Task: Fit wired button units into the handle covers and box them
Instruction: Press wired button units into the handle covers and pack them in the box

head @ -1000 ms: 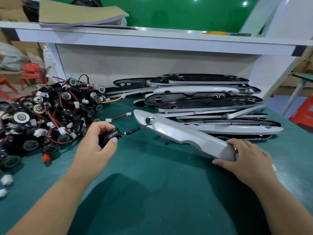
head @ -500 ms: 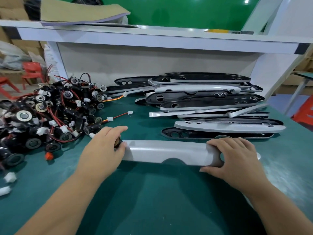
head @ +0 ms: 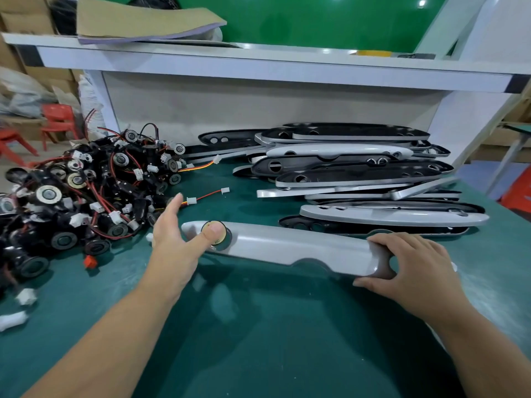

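Observation:
A silver-grey handle cover [head: 287, 245] lies lengthwise on the green table mat [head: 258, 326] in front of me. A round button unit [head: 223, 240] sits in the hole near its left end. My left hand [head: 172, 242] presses its thumb on that button, with the other fingers stretched out straight behind the cover. My right hand [head: 411, 265] grips the cover's right end, fingers curled over the top and thumb under the front edge. The unit's wire is hidden.
A tangled pile of black wired button units [head: 71, 196] fills the left of the table. A stack of silver and black handle covers [head: 359, 173] lies behind the held cover. Loose white connectors [head: 26, 295] sit at the left edge. A white shelf [head: 258, 67] overhangs the back.
The cover was angled away with the wire threaded into its hole; it now lies across the mat outer face up, the button seated. My left hand opened and thumbs it.

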### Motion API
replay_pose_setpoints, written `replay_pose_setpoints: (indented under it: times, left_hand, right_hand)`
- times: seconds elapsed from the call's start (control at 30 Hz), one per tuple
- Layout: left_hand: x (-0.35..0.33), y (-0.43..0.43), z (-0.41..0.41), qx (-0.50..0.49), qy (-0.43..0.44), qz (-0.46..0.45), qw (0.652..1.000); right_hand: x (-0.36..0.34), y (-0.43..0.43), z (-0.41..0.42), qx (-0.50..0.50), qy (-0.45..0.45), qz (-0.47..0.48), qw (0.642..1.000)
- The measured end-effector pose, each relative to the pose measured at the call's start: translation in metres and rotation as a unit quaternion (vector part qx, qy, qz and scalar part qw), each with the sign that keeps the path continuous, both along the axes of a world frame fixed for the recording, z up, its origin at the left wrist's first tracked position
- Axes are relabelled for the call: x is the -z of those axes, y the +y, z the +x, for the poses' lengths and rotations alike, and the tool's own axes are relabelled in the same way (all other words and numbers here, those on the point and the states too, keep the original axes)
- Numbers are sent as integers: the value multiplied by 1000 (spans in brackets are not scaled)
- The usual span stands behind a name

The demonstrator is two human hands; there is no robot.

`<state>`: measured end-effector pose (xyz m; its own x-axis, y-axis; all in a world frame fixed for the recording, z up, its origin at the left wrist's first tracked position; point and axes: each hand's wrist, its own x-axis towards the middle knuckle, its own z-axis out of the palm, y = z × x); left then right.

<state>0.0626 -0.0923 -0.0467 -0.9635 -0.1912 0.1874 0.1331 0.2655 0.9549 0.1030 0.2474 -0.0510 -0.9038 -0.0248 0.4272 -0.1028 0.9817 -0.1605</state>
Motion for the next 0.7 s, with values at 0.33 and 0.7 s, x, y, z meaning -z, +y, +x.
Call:
replay_pose_setpoints:
  times: [0.33, 0.7]
  left_hand:
    - [10, 15, -4, 126, -49, 390, 911]
    - [7, 20, -7, 72, -3, 347, 935]
  right_hand:
    - [-4, -7, 3, 3, -1, -47, 999]
    - [-13, -9, 8, -23, -73, -97, 992]
